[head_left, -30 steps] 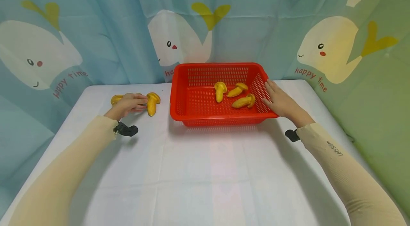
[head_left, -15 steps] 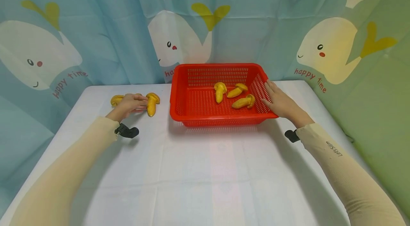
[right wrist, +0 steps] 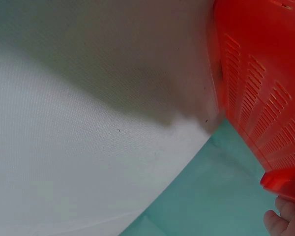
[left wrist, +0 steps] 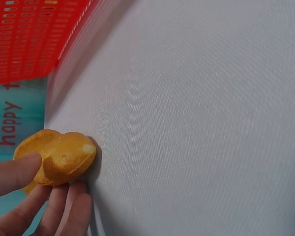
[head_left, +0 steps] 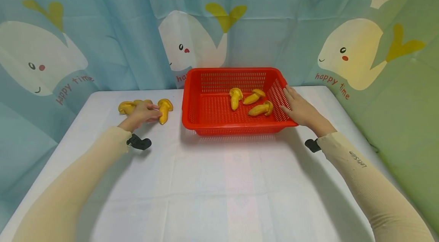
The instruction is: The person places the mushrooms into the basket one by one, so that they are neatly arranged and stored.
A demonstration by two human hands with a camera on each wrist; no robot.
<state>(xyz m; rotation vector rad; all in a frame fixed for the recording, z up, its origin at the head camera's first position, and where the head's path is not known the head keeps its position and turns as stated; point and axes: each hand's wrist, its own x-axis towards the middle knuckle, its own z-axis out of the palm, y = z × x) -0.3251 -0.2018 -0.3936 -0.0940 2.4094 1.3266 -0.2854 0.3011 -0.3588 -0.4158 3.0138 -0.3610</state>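
My left hand (head_left: 142, 114) pinches a yellow mushroom (head_left: 164, 111) on the left of the table. In the left wrist view the thumb lies over one side of this mushroom (left wrist: 71, 152) and the fingers curl against the other. Behind that hand are more yellow mushrooms (head_left: 126, 107), partly hidden by it. A red plastic basket (head_left: 223, 124) stands at the back centre, holding three yellow mushrooms (head_left: 253, 96). My right hand (head_left: 302, 109) holds the basket's right rim, thumb on the inner side, fingers along the outside; fingertips show beside the rim in the right wrist view.
A white cloth covers the table (head_left: 219, 181). Directly behind the basket hangs a blue-green curtain (head_left: 274, 44) with printed whales, which also runs down both sides. The basket's left wall stands a short way right of the pinched mushroom.
My left hand has moved slightly right and closed on the mushroom, which has shifted a little. More of the mushrooms behind it now shows. The right hand and basket stay put.
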